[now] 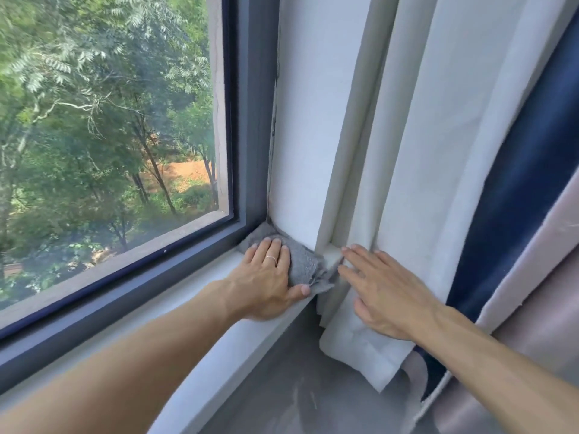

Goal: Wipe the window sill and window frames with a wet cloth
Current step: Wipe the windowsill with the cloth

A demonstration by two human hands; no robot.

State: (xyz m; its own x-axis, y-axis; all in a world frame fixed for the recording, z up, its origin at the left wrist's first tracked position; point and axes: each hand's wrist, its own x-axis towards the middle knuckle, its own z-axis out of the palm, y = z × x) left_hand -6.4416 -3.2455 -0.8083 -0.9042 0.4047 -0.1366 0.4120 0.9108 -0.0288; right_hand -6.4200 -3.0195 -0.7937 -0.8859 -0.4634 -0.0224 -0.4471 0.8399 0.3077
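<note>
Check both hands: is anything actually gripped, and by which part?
Nothing is gripped. The left hand presses flat on the grey cloth, over its middle, on the sill. The right hand rests open against the white curtain.

Daylight comes through a large pane point(109, 120) on the left, with leafy green trees point(94, 89) and a patch of bare orange earth point(188, 172) outside. To its right a white wall point(307, 120) forms the side of the recess, running up from the corner. Further right hang curtains: a white one point(438, 151) nearest the wall, then a dark blue one point(526, 183), then a pale pinkish one point(532, 339) at the far right edge. Their hems hang just above a grey floor point(297, 386), which shows whitish dusty streaks near the bottom.
</note>
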